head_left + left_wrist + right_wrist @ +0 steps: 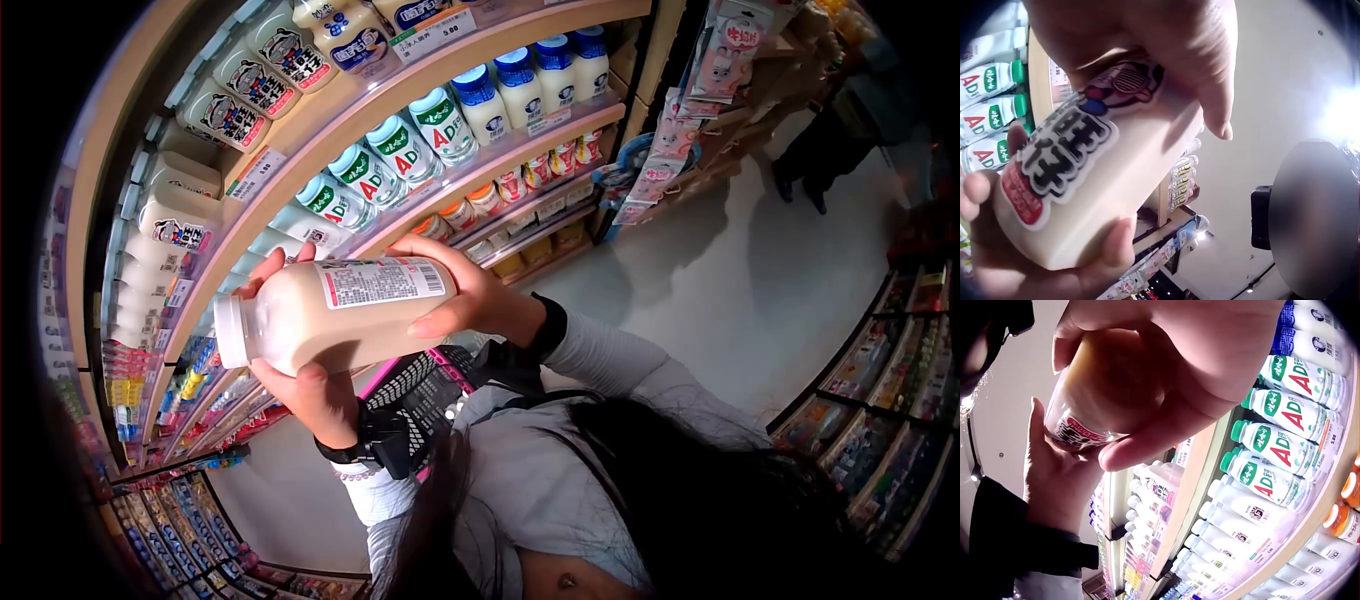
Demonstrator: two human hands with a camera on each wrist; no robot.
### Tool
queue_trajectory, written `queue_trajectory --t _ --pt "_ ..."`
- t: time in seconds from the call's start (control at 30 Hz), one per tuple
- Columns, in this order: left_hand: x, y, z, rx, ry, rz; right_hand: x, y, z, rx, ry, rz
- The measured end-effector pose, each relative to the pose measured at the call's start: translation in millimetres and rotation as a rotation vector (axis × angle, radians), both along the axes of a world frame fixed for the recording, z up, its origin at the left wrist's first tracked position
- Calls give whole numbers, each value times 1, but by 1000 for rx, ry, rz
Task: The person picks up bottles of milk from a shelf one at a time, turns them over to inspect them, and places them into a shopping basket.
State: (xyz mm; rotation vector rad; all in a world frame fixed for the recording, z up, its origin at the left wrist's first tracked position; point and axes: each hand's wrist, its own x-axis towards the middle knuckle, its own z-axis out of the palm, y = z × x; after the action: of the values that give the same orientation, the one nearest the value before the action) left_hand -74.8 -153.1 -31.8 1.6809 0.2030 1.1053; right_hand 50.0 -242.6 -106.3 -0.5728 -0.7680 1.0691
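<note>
A large plastic bottle of beige milk drink lies tilted on its side in front of the shelf, its white cap toward the left. My left hand grips it near the neck, thumb on the near side and fingers behind. At the base, my right hand holds it with the thumb along the lower edge. A back label with small print and a barcode faces up in the head view. The left wrist view shows the front label with large black characters and a cartoon figure.
Shelves ahead hold similar milk bottles, green-capped bottles and blue-capped bottles. Below my hands is a dark shopping basket with a pink rim. Hanging packets edge the shelf's right end. Another person stands farther down the aisle.
</note>
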Motion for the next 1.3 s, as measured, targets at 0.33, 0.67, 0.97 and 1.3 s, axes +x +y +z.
queue_trajectory --t 0.33,0.67,0.97,1.3 --pt "5 -2 -16 10 -16 -59 7 -5 1 -13 187 388" --pt "26 2 -67 -203 111 -5 13 5 -75 -1 379 441" --pt "42 18 -193 -561 199 -35 27 -3 -190 -368 377 255" --pt "49 9 -255 -773 418 -40 11 -36 -260 -571 358 168"
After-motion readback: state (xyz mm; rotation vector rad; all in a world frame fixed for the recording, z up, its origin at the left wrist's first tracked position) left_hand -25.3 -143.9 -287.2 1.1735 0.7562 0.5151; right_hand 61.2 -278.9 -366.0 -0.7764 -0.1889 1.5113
